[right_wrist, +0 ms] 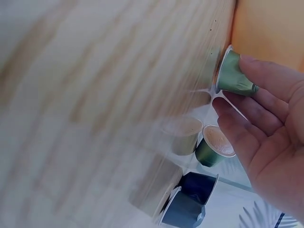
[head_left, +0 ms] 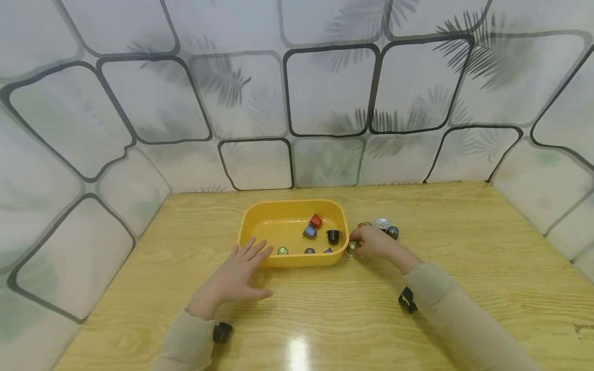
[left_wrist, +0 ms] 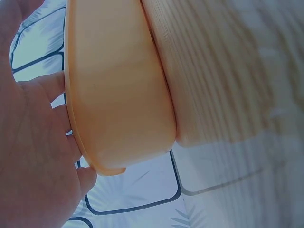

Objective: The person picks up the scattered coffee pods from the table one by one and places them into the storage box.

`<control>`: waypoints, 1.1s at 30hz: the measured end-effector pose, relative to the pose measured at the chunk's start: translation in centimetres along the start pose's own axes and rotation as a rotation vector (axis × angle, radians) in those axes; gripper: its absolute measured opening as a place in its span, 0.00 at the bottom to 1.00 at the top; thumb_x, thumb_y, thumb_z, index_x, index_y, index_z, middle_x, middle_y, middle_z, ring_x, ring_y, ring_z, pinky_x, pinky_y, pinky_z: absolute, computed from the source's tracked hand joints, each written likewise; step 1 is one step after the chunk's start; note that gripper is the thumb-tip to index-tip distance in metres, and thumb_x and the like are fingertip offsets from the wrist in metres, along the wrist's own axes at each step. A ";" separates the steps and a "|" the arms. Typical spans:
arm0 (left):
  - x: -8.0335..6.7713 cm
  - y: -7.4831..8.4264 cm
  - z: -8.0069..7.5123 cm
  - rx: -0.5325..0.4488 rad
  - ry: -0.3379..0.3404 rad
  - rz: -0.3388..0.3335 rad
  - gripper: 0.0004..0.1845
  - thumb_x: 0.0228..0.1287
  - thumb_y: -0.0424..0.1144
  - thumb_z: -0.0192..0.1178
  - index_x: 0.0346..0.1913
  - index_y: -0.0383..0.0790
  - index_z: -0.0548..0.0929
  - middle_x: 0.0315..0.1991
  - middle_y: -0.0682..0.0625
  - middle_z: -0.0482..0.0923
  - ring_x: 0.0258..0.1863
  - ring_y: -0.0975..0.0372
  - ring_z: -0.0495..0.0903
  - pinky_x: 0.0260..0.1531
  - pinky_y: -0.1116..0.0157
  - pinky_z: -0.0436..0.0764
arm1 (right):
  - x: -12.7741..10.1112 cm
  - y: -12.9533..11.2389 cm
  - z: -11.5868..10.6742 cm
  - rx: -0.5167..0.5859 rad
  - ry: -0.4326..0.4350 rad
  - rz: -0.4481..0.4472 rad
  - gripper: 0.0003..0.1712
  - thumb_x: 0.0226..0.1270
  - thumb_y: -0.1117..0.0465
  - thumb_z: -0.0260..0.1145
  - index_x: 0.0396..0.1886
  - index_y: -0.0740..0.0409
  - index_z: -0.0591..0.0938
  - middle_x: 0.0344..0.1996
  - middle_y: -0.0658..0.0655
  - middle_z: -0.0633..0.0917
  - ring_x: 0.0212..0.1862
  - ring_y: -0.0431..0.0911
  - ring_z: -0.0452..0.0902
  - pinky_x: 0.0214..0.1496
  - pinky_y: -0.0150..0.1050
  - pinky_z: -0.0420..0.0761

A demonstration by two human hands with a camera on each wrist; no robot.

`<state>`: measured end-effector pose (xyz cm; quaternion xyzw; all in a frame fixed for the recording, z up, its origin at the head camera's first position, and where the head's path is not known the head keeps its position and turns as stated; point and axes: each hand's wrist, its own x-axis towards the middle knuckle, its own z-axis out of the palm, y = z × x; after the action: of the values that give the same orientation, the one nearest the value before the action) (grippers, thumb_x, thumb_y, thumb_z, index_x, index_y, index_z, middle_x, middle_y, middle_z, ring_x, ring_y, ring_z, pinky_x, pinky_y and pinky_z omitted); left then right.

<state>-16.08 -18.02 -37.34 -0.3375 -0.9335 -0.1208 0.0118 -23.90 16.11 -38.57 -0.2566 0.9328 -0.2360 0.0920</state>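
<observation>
1. Left hand (head_left: 234, 278) at lower centre-left of head view, fingers straight & spread, tips against the near left corner of the yellow tub (head_left: 260, 214); holds nothing. Left wrist view: palm (left_wrist: 33, 156) beside the tub wall (left_wrist: 118, 95).
2. Right hand (head_left: 373, 242) just right of the tub, centre of frame, fingers pinching a green capsule (right_wrist: 232, 76) by its body, foil rim toward the wood table (head_left: 464, 268), close to the tub's outer wall.
3. Loose capsules (head_left: 387, 226) lie on the table just behind the right hand; right wrist view shows another green one (right_wrist: 211, 147) + two dark ones (right_wrist: 190, 199).
4. Inside the tub: red capsule (head_left: 316, 221), blue capsule (head_left: 309, 231), black capsule (head_left: 332, 236), more along the near wall.
</observation>
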 end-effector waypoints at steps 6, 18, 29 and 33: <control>-0.1 0.0 0.1 -0.005 0.001 -0.001 0.47 0.48 0.60 0.60 0.66 0.37 0.57 0.66 0.41 0.50 0.65 0.46 0.43 0.57 0.41 0.45 | -0.5 -0.2 -0.3 0.001 0.044 0.023 0.17 0.49 0.66 0.67 0.41 0.65 0.80 0.34 0.55 0.79 0.39 0.50 0.74 0.41 0.44 0.75; -0.1 0.1 0.1 -0.005 0.023 0.004 0.47 0.47 0.60 0.60 0.66 0.37 0.57 0.66 0.40 0.51 0.65 0.45 0.45 0.56 0.40 0.47 | -2.3 -0.5 -1.3 0.040 0.179 -0.065 0.14 0.50 0.64 0.68 0.38 0.65 0.80 0.32 0.55 0.81 0.37 0.50 0.75 0.40 0.45 0.76; -0.1 -0.1 0.2 0.000 0.015 0.003 0.47 0.47 0.60 0.60 0.66 0.38 0.57 0.66 0.41 0.50 0.65 0.46 0.43 0.57 0.41 0.46 | -3.4 -1.5 -2.0 0.186 0.269 -0.036 0.18 0.54 0.64 0.65 0.44 0.69 0.77 0.40 0.63 0.80 0.45 0.57 0.75 0.48 0.47 0.73; -0.1 -0.1 0.3 0.003 0.020 0.004 0.47 0.47 0.59 0.60 0.66 0.37 0.57 0.66 0.41 0.51 0.65 0.45 0.44 0.57 0.41 0.46 | -3.5 -1.8 -2.1 0.250 0.302 -0.023 0.18 0.55 0.64 0.65 0.45 0.67 0.76 0.42 0.62 0.80 0.48 0.57 0.74 0.50 0.46 0.72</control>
<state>-16.06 -18.06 -37.68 -0.3383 -0.9327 -0.1228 0.0220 -20.73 17.41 -35.65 -0.2156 0.8963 -0.3869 -0.0208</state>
